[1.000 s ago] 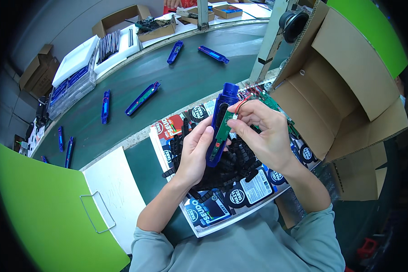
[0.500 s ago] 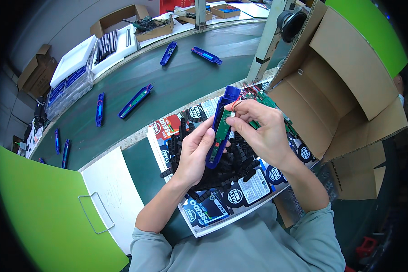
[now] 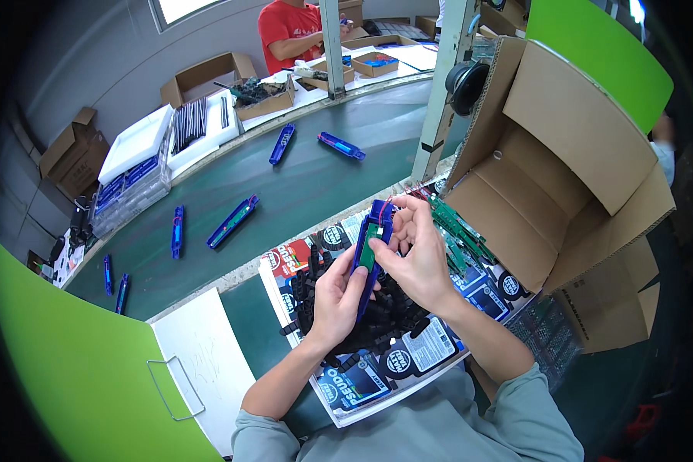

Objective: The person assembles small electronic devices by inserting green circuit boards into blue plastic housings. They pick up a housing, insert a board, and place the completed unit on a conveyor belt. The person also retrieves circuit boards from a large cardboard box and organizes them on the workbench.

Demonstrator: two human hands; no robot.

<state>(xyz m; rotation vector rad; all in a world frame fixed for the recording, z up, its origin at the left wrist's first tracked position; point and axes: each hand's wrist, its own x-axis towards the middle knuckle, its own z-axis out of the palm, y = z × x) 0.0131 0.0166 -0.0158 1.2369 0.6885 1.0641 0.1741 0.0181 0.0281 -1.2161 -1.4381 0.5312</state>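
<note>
Blue casing (image 3: 369, 289) being held between two hands, a green circuit board (image 3: 369, 256) lying inside it.
The left hand (image 3: 337, 299) is clamping the casing's side above a pile of black parts (image 3: 393, 309); the right hand (image 3: 414, 254) is pressing its thumb to the board, and whether its fingers are gripping, I cannot tell. They appear to be seating the board; the next move is probably calling for keeping the red wires (image 3: 383, 213) clear of the rim. Loose boards (image 3: 463, 236) are lying right of the pile, beside an open cardboard box (image 3: 508, 208) showing bare inner walls. Beyond, other casings (image 3: 232, 222) are lying scattered on a green table (image 3: 308, 185). Farther off, a clear plastic tray (image 3: 133, 206) is holding more casings, and a white foam tray (image 3: 214, 123) is carrying dark strips (image 3: 190, 125).
</note>
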